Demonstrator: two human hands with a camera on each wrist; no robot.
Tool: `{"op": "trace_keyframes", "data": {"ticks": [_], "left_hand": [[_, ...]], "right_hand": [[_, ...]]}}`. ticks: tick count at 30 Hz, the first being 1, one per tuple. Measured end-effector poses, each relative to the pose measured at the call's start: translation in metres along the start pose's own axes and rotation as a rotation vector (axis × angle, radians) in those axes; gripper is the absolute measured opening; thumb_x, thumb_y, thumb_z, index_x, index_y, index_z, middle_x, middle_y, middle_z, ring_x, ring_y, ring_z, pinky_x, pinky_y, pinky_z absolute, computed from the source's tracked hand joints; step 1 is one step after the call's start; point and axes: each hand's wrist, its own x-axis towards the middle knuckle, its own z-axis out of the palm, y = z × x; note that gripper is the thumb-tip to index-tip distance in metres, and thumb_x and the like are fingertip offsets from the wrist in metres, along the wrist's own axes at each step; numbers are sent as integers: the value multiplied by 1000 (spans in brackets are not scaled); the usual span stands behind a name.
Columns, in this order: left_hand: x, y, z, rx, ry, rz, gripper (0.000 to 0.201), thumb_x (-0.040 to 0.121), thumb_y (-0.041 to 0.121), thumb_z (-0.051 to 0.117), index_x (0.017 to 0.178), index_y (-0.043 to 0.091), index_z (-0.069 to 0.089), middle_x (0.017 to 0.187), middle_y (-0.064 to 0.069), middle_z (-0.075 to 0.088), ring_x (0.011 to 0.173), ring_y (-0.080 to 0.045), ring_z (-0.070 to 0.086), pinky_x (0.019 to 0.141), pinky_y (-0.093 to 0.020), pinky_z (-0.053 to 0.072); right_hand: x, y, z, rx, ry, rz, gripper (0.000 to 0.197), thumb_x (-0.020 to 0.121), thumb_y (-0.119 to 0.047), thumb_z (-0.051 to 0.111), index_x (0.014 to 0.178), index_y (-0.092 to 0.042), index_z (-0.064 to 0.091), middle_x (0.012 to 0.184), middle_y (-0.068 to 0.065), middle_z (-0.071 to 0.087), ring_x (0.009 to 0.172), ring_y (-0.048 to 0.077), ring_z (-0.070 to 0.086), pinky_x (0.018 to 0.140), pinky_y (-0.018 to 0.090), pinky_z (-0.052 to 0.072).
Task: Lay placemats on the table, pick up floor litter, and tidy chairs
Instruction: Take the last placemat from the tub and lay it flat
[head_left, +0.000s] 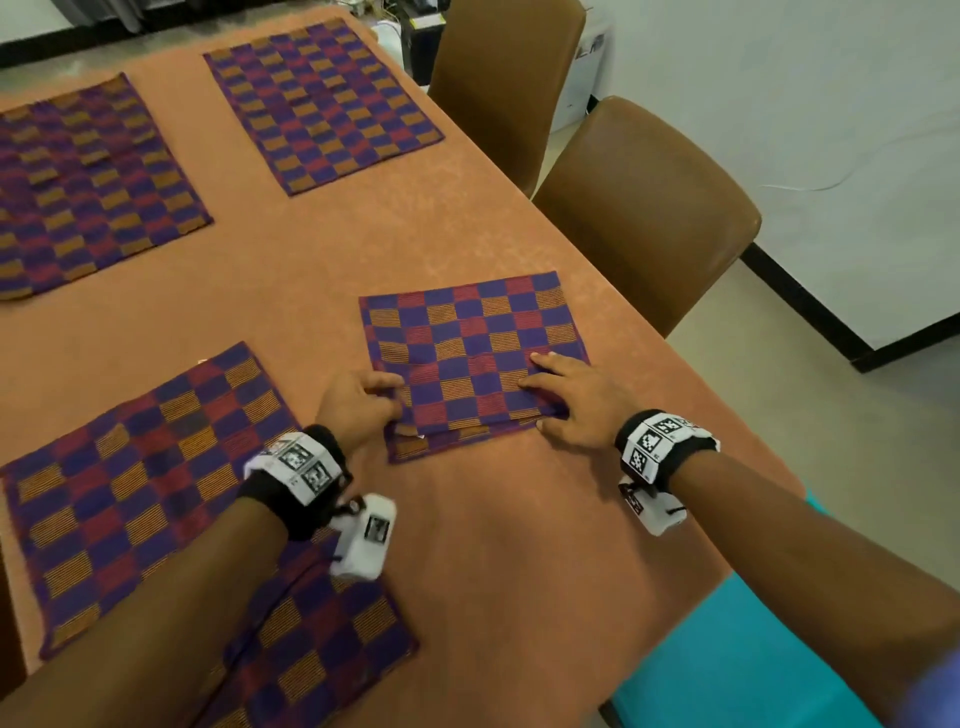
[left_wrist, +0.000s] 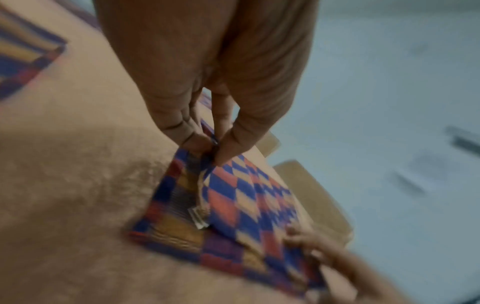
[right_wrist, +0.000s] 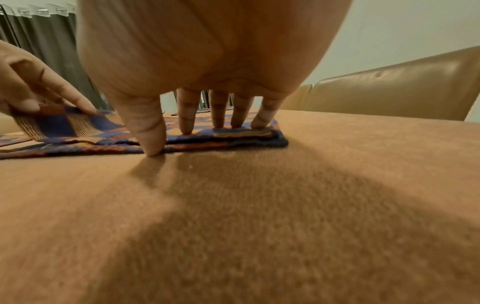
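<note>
A folded checkered placemat (head_left: 470, 358) lies near the right edge of the orange-covered surface (head_left: 322, 270), close to its near right corner. The left hand (head_left: 356, 405) pinches the upper layer at the mat's left edge — thumb and fingers (left_wrist: 228, 148) clamped on the cloth and lifting it a little. The right hand (head_left: 569, 402) presses flat on the mat's near right part, fingers (right_wrist: 187, 115) straight and spread, thumb at the near hem. Four other placemats lie spread across the surface — one (head_left: 150, 483) just left of the hands. Two brown chairs (head_left: 644, 208) stand along the right edge.
</note>
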Motion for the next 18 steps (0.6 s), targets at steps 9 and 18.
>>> {"op": "trace_keyframes", "data": {"ticks": [9, 18], "left_hand": [[-23, 34, -5, -605, 47, -181, 29, 87, -10, 47, 83, 10, 66, 68, 0, 69, 59, -5, 63, 42, -12, 45], [-101, -29, 35, -383, -46, -225, 25, 87, -13, 49, 101, -1, 66, 62, -9, 58, 45, -9, 50, 41, -14, 42]], "right_hand": [[-2, -1, -10, 5, 83, -33, 35, 92, -19, 53, 126, -22, 63, 133, 5, 61, 119, 29, 56, 101, 43, 44], [-88, 13, -7, 24, 193, -182, 45, 77, 1, 55, 117, -14, 70, 112, 9, 72, 102, 33, 67, 92, 43, 53]]}}
